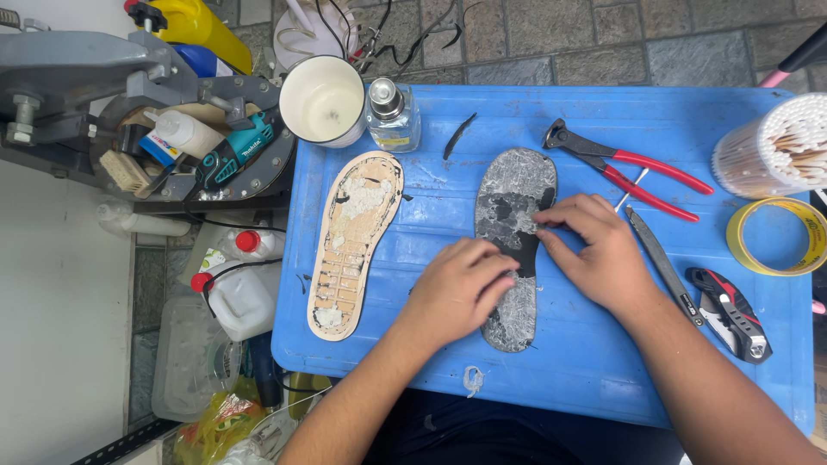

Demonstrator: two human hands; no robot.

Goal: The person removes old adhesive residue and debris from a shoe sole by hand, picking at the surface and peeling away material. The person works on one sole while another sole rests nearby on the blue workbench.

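Observation:
A dark grey shoe sole (513, 194) with whitish glue residue lies lengthwise in the middle of the blue table top (603, 379). My left hand (461, 288) presses down on its lower half. My right hand (599, 250) rests at its right edge, fingertips pinching at the sole's surface near the middle. A tan insole (353, 245) with patches of old glue lies to the left, untouched.
Red-handled pincers (633, 168), a metal file (663, 263) and a black-red utility knife (732, 314) lie right of my hands. A yellow tape roll (739, 245), a tub of cotton swabs (780, 146), a white cup (324, 101) and a glass bottle (394, 116) ring the table. Plastic bottles (241, 297) sit off its left edge.

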